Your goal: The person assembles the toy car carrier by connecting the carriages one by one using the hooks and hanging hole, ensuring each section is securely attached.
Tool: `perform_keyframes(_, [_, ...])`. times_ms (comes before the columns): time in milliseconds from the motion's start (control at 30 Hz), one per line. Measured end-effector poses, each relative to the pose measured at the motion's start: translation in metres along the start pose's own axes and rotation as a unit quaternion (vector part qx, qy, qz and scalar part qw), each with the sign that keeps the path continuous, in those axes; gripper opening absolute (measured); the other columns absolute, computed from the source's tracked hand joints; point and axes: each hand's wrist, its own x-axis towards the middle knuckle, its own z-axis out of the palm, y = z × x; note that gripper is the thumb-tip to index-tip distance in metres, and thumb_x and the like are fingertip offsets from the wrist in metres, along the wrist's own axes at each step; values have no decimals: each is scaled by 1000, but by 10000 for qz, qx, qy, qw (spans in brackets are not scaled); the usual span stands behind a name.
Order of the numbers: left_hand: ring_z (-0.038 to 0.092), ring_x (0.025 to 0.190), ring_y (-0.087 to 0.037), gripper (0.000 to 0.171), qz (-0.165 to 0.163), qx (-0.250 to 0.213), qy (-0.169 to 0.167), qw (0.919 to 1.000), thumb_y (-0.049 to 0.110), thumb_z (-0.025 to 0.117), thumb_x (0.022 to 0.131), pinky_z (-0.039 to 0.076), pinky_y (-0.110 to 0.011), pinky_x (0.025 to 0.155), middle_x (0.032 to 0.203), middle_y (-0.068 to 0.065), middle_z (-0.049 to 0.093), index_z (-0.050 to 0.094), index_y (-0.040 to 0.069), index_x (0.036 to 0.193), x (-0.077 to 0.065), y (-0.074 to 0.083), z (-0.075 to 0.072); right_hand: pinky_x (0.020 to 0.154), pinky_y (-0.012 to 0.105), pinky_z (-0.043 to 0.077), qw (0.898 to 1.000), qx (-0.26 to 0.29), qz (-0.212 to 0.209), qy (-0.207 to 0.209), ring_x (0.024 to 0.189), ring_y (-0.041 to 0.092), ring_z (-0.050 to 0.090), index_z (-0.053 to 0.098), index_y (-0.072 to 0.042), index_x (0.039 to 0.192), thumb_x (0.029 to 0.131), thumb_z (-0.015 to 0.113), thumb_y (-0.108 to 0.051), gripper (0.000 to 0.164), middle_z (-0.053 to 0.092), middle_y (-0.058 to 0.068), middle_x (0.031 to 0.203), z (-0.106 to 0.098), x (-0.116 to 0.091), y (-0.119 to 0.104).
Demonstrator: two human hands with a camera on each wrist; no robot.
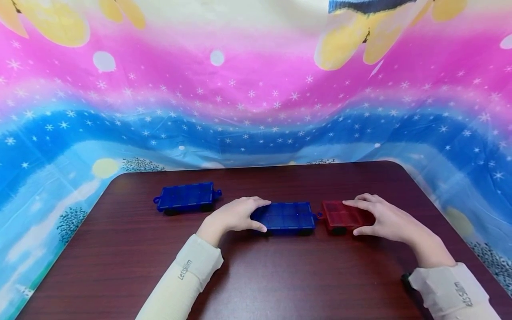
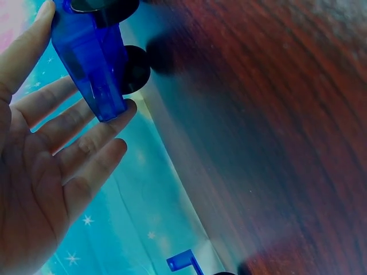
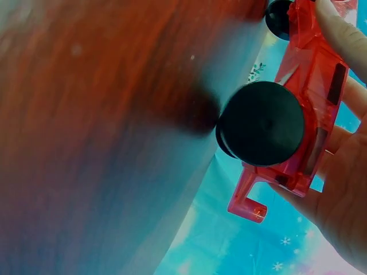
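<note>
In the head view, my left hand (image 1: 236, 215) holds the left end of a blue see-through toy train car (image 1: 286, 217), thumb on the near side and fingers on the far side. The left wrist view shows this blue car (image 2: 94, 63) with black wheels. My right hand (image 1: 386, 218) grips the right end of a red see-through toy train car (image 1: 340, 213) between thumb and fingers. A small hook sticks out from the red car (image 3: 315, 97) in the right wrist view. Between the two cars, the red ring (image 1: 319, 215) overlaps the blue car's coupling.
A second blue toy car (image 1: 186, 198) stands further left and back on the dark wooden table (image 1: 276, 275). Behind the table's far edge hangs a pink and blue patterned cloth (image 1: 256, 102), which also runs along both sides.
</note>
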Motion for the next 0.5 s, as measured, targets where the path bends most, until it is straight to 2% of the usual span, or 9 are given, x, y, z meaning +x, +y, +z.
perform_keyframes(267, [43,143,-23,74,12,-33,-23,10000,43,74,87,36,-44,117,153,-4,47,45,18,150,1,3,-3,89,58,53,10000,9,27,-56,120,38,50,55,-22,143,75,83,-48,78,55,17,132,0,-1,1])
perform_keyframes(500, [43,143,-23,77,11,352,57,9994,49,73,86,39,-46,115,155,-2,46,44,21,152,-1,1,-2,91,60,52,9999,85,26,-97,124,43,47,54,-19,143,77,84,-43,77,53,20,137,-1,-4,1])
